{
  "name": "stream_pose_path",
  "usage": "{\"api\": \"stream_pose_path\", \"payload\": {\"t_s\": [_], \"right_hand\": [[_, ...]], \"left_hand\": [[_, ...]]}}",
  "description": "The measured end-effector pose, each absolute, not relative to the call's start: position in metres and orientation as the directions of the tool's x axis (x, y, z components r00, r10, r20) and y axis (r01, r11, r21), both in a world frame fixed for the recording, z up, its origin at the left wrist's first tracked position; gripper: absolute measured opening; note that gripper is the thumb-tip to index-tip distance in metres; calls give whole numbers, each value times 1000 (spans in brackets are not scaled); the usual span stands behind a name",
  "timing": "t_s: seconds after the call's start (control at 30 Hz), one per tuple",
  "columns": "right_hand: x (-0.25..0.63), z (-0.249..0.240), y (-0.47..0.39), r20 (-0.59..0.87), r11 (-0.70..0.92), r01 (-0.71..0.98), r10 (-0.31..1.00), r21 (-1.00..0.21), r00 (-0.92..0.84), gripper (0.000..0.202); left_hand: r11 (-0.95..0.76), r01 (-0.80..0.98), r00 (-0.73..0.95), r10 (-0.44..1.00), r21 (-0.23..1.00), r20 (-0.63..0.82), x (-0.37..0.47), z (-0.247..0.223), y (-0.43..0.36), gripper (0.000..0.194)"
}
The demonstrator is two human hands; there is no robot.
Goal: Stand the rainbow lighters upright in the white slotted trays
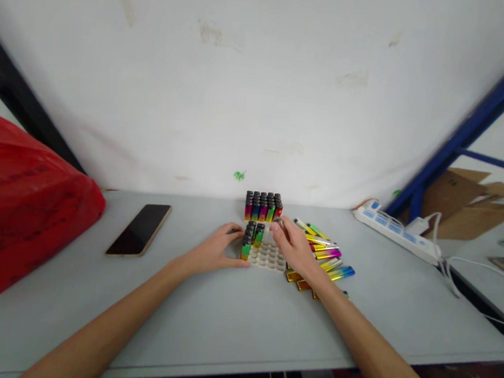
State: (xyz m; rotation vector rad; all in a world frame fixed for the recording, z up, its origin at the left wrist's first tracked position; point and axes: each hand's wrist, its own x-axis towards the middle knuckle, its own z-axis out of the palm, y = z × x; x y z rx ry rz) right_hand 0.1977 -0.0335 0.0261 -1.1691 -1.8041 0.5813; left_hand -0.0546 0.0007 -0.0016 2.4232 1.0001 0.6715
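Observation:
A pale tray [267, 257] with round hollows lies on the table, several green-and-orange lighters [245, 249] standing upright along its left side. My left hand [217, 249] is spread at the tray's left edge, thumb near the front corner and fingers by the lighters; whether it holds anything is hard to see. Over the tray's back right part, my right hand [293, 246] pinches a lighter [279, 222], of which only the dark top shows. Behind the tray stands a block of upright lighters [263, 208]. Loose shiny lighters [341, 273] lie in a pile beside and partly under my right hand.
A phone [139, 230] lies on the table [194, 326] at the left, near a large red bag [22, 208]. At the right are a white power strip [397, 231] with cables and cardboard boxes [460, 200]. A wall [252, 94] rises behind the table.

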Motion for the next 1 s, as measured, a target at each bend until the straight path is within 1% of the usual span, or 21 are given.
{"api": "stream_pose_path", "payload": {"t_s": [0.07, 0.17, 0.23, 0.3, 0.37, 0.47, 0.57, 0.83, 0.9, 1.0], "right_hand": [[203, 34, -37, 459, 520, 527, 851, -673, -254, 35], [213, 40, -38, 529, 641, 590, 757, -491, -382, 36], [217, 40, -37, 515, 665, 623, 734, -412, -443, 37], [218, 38, -36, 461, 640, 648, 760, -413, -457, 40], [217, 35, -36, 431, 608, 643, 791, -466, -435, 43], [212, 32, -37, 429, 583, 599, 812, -549, -396, 45], [208, 29, -36, 410, 570, 587, 821, -575, -397, 47], [206, 20, -31, 408, 582, 583, 813, -567, -415, 48], [203, 18, -30, 413, 584, 603, 811, -543, -414, 47], [197, 16, -30, 418, 593, 651, 802, -474, -426, 41]], "left_hand": [[-644, 527, 621, 737, 554, 267, -54, -1, 1, 73], [-639, 533, 618, 741, 555, 260, -54, 0, 0, 74], [-638, 533, 618, 742, 556, 259, -54, 0, 0, 74], [-638, 531, 620, 741, 558, 258, -54, 1, 0, 74], [-637, 529, 619, 742, 561, 259, -54, 1, -1, 74], [-637, 526, 614, 743, 563, 266, -54, 1, 0, 72], [-644, 520, 618, 737, 561, 273, -54, -1, 0, 72], [-651, 518, 626, 730, 555, 273, -54, 0, 0, 72], [-646, 521, 624, 735, 559, 268, -54, 0, 0, 71], [-640, 518, 619, 739, 567, 268, -54, 0, 0, 70]]}}
